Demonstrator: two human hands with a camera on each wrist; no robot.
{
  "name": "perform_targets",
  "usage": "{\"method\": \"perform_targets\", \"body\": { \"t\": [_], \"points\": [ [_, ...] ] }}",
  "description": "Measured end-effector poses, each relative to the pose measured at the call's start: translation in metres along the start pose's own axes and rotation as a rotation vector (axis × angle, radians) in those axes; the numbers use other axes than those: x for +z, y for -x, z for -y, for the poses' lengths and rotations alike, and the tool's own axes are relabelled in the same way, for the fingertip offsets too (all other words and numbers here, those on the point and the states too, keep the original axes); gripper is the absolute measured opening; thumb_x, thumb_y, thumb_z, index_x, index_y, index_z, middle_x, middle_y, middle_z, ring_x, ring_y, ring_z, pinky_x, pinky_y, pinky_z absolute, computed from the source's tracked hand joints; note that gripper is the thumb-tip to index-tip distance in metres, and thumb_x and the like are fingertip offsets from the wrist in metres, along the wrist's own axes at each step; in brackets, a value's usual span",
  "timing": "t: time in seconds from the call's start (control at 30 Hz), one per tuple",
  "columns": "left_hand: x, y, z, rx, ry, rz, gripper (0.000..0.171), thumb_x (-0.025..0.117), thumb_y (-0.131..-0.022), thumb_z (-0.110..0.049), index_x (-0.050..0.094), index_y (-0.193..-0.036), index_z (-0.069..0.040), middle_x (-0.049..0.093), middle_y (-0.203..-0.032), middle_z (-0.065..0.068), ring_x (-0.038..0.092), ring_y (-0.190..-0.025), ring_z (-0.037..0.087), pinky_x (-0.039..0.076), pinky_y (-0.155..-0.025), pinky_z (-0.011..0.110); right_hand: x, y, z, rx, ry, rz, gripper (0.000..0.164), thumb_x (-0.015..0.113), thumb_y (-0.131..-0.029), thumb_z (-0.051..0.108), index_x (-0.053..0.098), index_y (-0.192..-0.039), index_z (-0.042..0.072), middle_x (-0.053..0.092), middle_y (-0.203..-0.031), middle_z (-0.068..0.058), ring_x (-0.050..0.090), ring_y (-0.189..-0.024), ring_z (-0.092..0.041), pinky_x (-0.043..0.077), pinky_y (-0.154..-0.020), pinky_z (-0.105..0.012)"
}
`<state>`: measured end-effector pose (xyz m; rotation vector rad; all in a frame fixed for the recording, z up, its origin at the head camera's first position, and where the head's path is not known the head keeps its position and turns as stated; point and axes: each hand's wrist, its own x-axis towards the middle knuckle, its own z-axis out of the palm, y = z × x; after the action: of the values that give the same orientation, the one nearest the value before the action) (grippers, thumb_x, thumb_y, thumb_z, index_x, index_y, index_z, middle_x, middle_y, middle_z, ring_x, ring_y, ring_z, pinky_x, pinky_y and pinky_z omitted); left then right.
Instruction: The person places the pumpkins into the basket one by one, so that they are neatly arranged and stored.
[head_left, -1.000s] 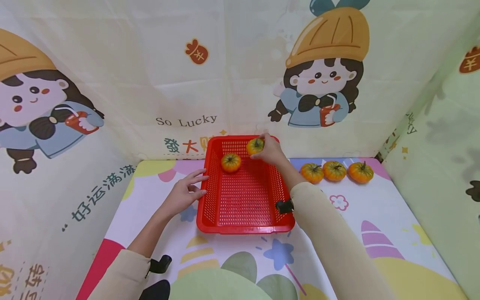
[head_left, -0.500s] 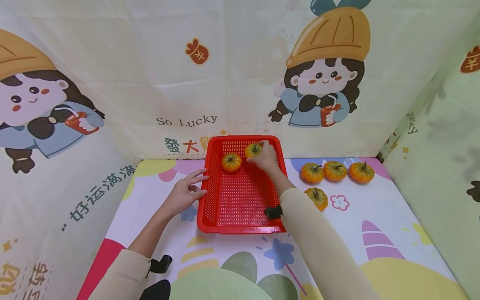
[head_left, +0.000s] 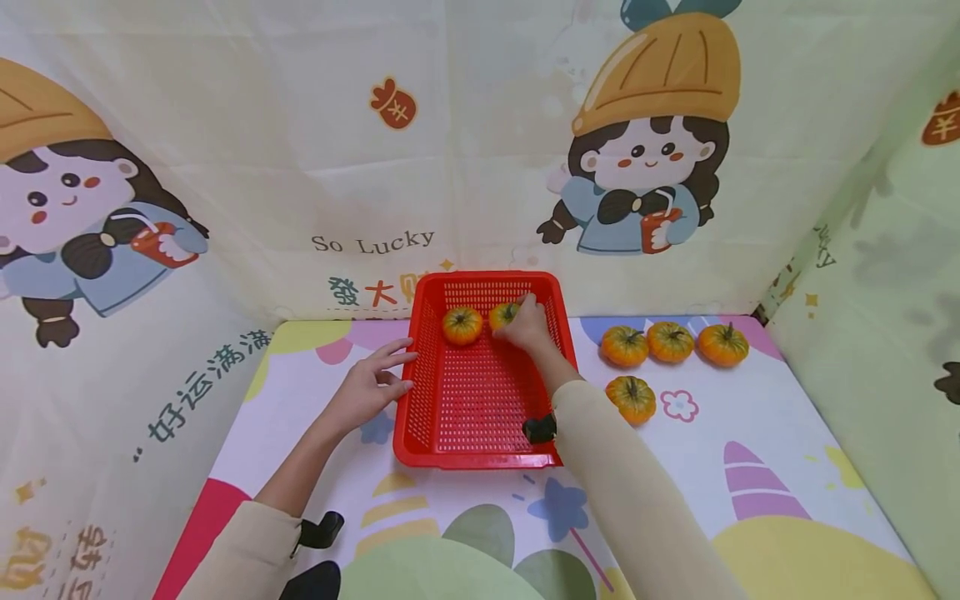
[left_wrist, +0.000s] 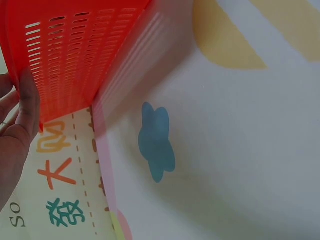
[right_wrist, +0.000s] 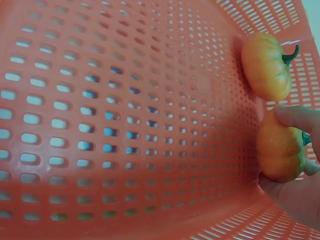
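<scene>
A red perforated plastic basket [head_left: 480, 459] stands against the back wall. Inside, near its far end, one small orange pumpkin [head_left: 462, 327] sits on the left. Beside it my right hand [head_left: 529, 325] grips a second small pumpkin [head_left: 502, 316], low in the basket; in the right wrist view thumb and fingers lie on either side of this pumpkin [right_wrist: 280, 147], right beside the other pumpkin [right_wrist: 265, 66]. With fingers spread and relaxed, my left hand [head_left: 367, 387] touches the basket's left rim; the left wrist view has its fingertips at the basket wall [left_wrist: 75, 55].
Three small pumpkins stand in a row at the back right of the table, the rightmost pumpkin [head_left: 722, 345] largest in view. Another pumpkin [head_left: 632, 400] lies nearer, close to my right sleeve [head_left: 622, 467]. A patterned cloth [head_left: 495, 167] hangs behind the table.
My right hand has lowered the pumpkin into the basket, slightly left and nearer, beside the first one. Its forearm has swung left, uncovering another pumpkin on the table. The left hand stays put.
</scene>
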<state>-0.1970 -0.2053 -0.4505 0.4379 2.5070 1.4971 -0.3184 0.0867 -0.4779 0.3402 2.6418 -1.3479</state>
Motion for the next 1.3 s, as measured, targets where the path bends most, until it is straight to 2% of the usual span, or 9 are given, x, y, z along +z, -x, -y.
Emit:
{"method": "perform_targets", "body": {
  "t": [0.2,0.47,0.73,0.9,0.97,1.2,1.3],
  "points": [
    [0.001,0.0,-0.001,-0.006,-0.002,-0.002,0.053,0.07,-0.096,-0.006,0.056,-0.147,-0.005,0.039,-0.165,0.003,0.071,-0.088,0.024,0.065,-0.075,0.037,0.004,-0.002,-0.003,0.018,0.007,0.002,0.082,0.091,-0.077,0.017,0.036,-0.138,0.012,0.045,-0.137,-0.017,0.049,-0.128,-0.035,0.048,-0.112,-0.052],
    [0.001,0.0,0.002,-0.004,0.003,0.0,0.053,0.07,-0.096,-0.006,0.056,-0.147,-0.003,0.039,-0.165,0.005,0.071,-0.089,0.023,0.063,-0.074,0.029,0.005,0.002,-0.004,0.014,0.014,0.031,0.083,0.09,-0.078,0.016,0.034,-0.139,0.01,0.043,-0.137,-0.019,0.049,-0.128,-0.036,0.049,-0.112,-0.054],
    [0.002,-0.001,0.003,-0.011,-0.007,-0.001,0.054,0.07,-0.095,-0.007,0.056,-0.147,-0.003,0.038,-0.165,0.007,0.071,-0.089,0.021,0.065,-0.077,0.035,0.004,0.005,-0.005,-0.004,0.012,0.043,0.087,0.089,-0.08,0.017,0.03,-0.144,0.009,0.041,-0.139,-0.02,0.047,-0.129,-0.037,0.047,-0.113,-0.055],
    [0.003,-0.001,0.003,-0.006,-0.003,0.001,0.053,0.07,-0.096,-0.007,0.056,-0.147,-0.003,0.039,-0.165,0.006,0.071,-0.088,0.023,0.064,-0.075,0.031,0.003,0.005,-0.005,-0.011,0.036,0.048,0.092,0.089,-0.079,0.021,0.028,-0.148,0.01,0.039,-0.143,-0.02,0.046,-0.132,-0.037,0.046,-0.114,-0.055],
    [0.003,-0.002,0.003,-0.009,-0.002,0.0,0.053,0.071,-0.095,-0.007,0.057,-0.147,-0.004,0.04,-0.165,0.004,0.071,-0.088,0.023,0.064,-0.075,0.03,0.0,0.005,-0.004,-0.02,0.055,0.053,0.095,0.089,-0.08,0.023,0.027,-0.15,0.009,0.038,-0.146,-0.021,0.045,-0.135,-0.037,0.045,-0.115,-0.055],
    [0.002,-0.001,0.0,-0.012,-0.011,0.0,0.053,0.07,-0.096,-0.006,0.057,-0.147,-0.005,0.04,-0.165,0.002,0.072,-0.088,0.024,0.065,-0.077,0.044,-0.021,0.008,0.013,-0.077,0.083,0.055,0.092,0.088,-0.081,0.028,0.029,-0.149,0.007,0.042,-0.144,-0.02,0.044,-0.133,-0.035,0.048,-0.112,-0.054],
    [0.002,-0.001,-0.001,-0.007,-0.013,0.003,0.053,0.07,-0.096,-0.006,0.056,-0.147,-0.004,0.039,-0.165,0.004,0.072,-0.087,0.023,0.065,-0.077,0.042,-0.033,0.011,0.022,-0.099,0.111,0.051,0.095,0.086,-0.083,0.033,0.027,-0.152,0.006,0.042,-0.145,-0.02,0.045,-0.133,-0.034,0.049,-0.112,-0.052]
  ]
}}
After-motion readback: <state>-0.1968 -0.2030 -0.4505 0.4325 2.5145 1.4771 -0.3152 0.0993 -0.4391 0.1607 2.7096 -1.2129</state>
